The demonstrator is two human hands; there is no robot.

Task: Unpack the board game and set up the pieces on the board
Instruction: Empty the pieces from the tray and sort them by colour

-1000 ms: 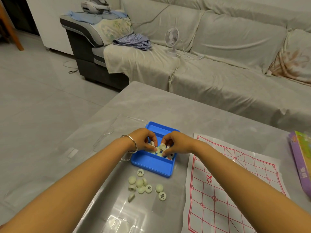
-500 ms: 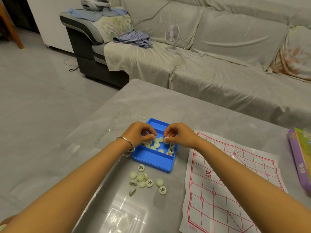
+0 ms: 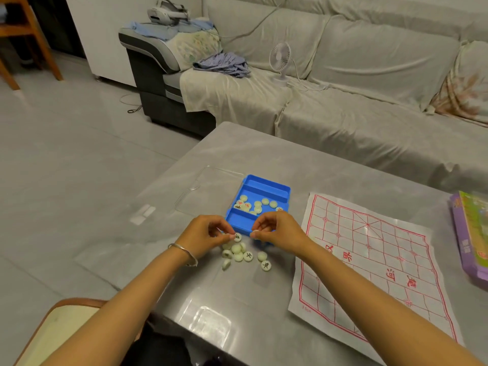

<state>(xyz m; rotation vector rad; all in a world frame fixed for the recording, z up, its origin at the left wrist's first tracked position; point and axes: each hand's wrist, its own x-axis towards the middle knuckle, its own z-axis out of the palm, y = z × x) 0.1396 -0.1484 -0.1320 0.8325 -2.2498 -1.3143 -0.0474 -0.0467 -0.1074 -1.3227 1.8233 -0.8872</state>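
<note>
Unpacking is looking roughly half done: left hand [image 3: 204, 233] and right hand [image 3: 277, 231] are each pinching what looks like a piece over the pile [image 3: 243, 253] lying on the bench [image 3: 290, 159]. Blue tray [image 3: 264, 184] is holding about a dozen more pieces [image 3: 257, 204]. Board [image 3: 369, 260] is lying unfolded beside them, carrying nothing yet.

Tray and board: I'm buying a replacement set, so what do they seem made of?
Tray: likely moulded plastic, glossy blue, with thin rigid walls. Board: seems a thin paper or plastic sheet, white with red printed lines, slightly wrinkled, with a glare patch.
</note>
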